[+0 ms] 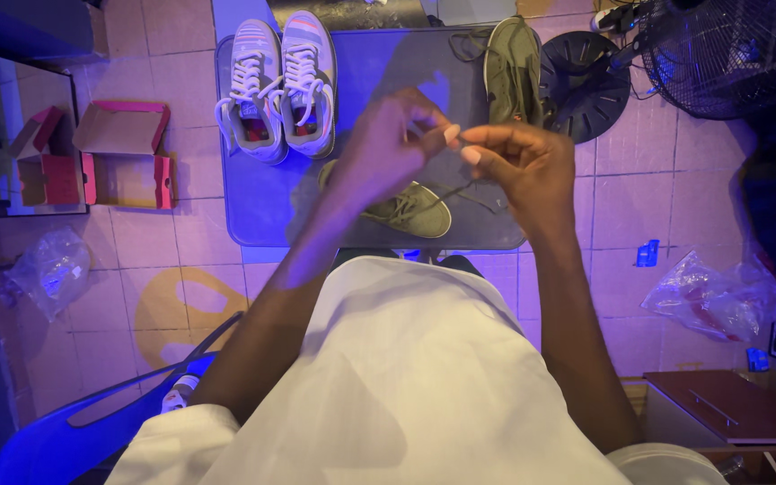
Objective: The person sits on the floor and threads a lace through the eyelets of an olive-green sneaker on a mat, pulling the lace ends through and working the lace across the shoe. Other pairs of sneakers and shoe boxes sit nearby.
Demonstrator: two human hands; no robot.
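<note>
My left hand (388, 148) and my right hand (523, 166) meet above a low table (262, 207), fingertips pinched together on a thin shoelace end (456, 136). Below the hands lies an olive-green shoe (415, 208) on its side, with a dark lace trailing to the right. A second olive-green shoe (512, 70) stands at the table's far right edge. A pair of grey and white sneakers (278, 85) with white laces sits at the far left of the table.
An open red and cardboard shoebox (123, 153) lies on the tiled floor at left. Crumpled plastic bags lie at left (47, 268) and right (711, 296). A black fan (729, 54) and its round base (586, 85) stand at top right. A blue chair (74, 431) is at bottom left.
</note>
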